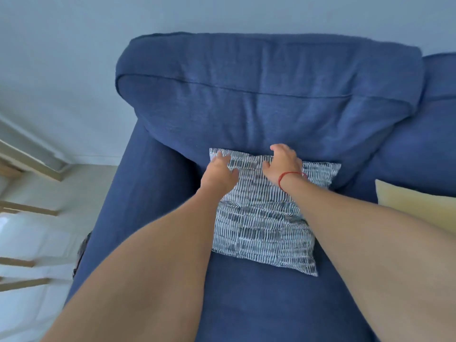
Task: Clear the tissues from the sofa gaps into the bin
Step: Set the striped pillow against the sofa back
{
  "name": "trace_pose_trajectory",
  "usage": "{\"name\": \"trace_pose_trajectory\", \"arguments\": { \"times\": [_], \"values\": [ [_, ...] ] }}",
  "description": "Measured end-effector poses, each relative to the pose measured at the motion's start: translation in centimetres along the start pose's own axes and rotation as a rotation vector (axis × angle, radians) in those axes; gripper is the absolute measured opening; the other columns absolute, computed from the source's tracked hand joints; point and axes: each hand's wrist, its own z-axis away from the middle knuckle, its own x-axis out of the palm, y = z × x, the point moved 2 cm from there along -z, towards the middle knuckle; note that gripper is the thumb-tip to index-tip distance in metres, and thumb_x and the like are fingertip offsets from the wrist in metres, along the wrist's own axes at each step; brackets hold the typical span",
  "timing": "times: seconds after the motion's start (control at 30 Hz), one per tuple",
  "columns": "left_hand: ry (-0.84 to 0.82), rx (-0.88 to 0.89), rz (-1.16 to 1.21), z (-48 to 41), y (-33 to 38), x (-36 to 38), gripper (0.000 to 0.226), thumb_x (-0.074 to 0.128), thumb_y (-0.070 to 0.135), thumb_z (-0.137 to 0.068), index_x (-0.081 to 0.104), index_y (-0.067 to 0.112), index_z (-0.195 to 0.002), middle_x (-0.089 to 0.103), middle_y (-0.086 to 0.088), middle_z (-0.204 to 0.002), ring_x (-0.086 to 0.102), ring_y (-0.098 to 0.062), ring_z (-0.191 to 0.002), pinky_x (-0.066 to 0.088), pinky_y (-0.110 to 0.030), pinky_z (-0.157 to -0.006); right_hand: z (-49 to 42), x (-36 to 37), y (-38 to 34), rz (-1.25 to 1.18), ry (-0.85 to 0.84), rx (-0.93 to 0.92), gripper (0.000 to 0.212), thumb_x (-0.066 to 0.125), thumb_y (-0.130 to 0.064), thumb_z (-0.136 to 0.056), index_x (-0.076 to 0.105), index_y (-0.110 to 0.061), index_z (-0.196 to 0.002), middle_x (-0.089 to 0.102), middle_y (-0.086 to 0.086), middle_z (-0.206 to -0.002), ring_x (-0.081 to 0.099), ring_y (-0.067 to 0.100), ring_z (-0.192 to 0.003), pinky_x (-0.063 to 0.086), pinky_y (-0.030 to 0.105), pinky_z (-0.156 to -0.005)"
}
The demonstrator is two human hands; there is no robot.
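Patterned cushion [264, 225] lies flat mid-frame; yellow cushion [419, 206] to its right (cut off by frame); pale wall [61, 58] behind.

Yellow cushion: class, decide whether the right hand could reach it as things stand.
Probably yes: the right hand holds the patterned cushion, and only bare sofa lies between it and the yellow cushion.
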Motion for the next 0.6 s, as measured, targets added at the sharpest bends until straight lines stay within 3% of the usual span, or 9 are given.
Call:
{"name": "trace_pose_trajectory", "arguments": {
  "times": [0.1,0.17,0.3,0.37,0.4,0.47,0.53,0.6],
  "values": [
    [-0.069,0.099,-0.107,0.1,2.3,2.2,0.064,0.054,0.027,-0.096,0.025,0.017,-0.152,0.006,-0.003,-0.164,0.022,-0.023,-0.148,0.028,-0.038,-0.117,0.8,0.0,4.0,0.123,-0.220,0.075,0.080,0.066,-0.035,-0.084,0.025,-0.009,-0.147,0.026,0.010,-0.156,0.016,0.030,-0.148,0.020,0.051,-0.119],
    [-0.120,0.096,-0.126,0.5,2.8,3.3,0.068,0.055,0.026,-0.095,0.021,0.021,-0.153,0.002,0.000,-0.164,0.023,-0.024,-0.147,0.031,-0.038,-0.116,1.6,0.3,5.5,0.123,-0.337,0.088,0.097,0.067,-0.034,-0.084,0.003,-0.011,-0.154,0.015,0.011,-0.161,0.007,0.029,-0.151,0.007,0.051,-0.122],
    [-0.161,0.056,-0.141,1.0,2.7,5.0,0.072,0.055,0.022,-0.094,0.015,0.024,-0.154,-0.004,0.000,-0.164,0.026,-0.027,-0.146,0.039,-0.042,-0.111,2.8,-0.3,6.4,0.190,-0.392,0.055,0.100,0.065,-0.022,-0.087,-0.009,-0.009,-0.154,0.046,0.017,-0.143,0.029,0.036,-0.143,0.014,0.049,-0.120],
    [-0.103,0.090,-0.188,1.2,2.8,5.5,0.078,0.058,0.021,-0.093,0.010,0.023,-0.155,-0.005,-0.003,-0.164,0.012,-0.025,-0.150,0.027,-0.040,-0.118,2.7,-0.4,6.7,0.284,-0.402,0.026,0.089,0.065,-0.022,-0.088,0.007,-0.006,-0.153,0.055,0.016,-0.135,0.040,0.036,-0.135,0.024,0.047,-0.116],
    [-0.070,0.117,-0.227,1.4,3.0,5.8,0.083,0.060,0.020,-0.092,0.006,0.023,-0.155,-0.007,-0.004,-0.164,0.005,-0.025,-0.151,0.020,-0.039,-0.121,2.7,-0.2,7.1,0.335,-0.404,-0.004,0.074,0.065,-0.023,-0.088,0.026,-0.007,-0.149,0.056,0.015,-0.134,0.045,0.035,-0.131,0.030,0.045,-0.112],
    [-0.021,0.167,-0.320,1.9,3.2,6.0,0.094,0.064,0.015,-0.088,-0.002,0.024,-0.155,-0.011,-0.004,-0.163,-0.005,-0.026,-0.151,0.010,-0.040,-0.121,2.8,0.3,7.4,0.431,-0.384,-0.065,0.044,0.065,-0.023,-0.087,0.055,-0.010,-0.127,0.056,0.011,-0.131,0.047,0.032,-0.125,0.036,0.041,-0.105],
    [-0.030,0.193,-0.438,2.5,3.4,6.3,0.102,0.069,0.015,-0.085,-0.005,0.025,-0.154,-0.013,-0.005,-0.163,-0.011,-0.027,-0.151,0.003,-0.043,-0.121,3.4,0.8,7.9,0.477,-0.357,-0.118,0.035,0.063,-0.018,-0.086,0.061,-0.012,-0.120,0.047,0.012,-0.135,0.038,0.033,-0.129,0.031,0.044,-0.108],
    [-0.044,0.198,-0.572,3.1,3.5,6.4,0.107,0.072,0.021,-0.082,-0.008,0.024,-0.154,-0.005,-0.006,-0.163,-0.009,-0.027,-0.151,-0.002,-0.045,-0.121,3.9,0.6,8.0,0.488,-0.397,-0.173,0.032,0.064,-0.013,-0.083,0.064,-0.011,-0.115,0.037,0.013,-0.146,0.022,0.035,-0.142,0.015,0.053,-0.118]
  ]
}}
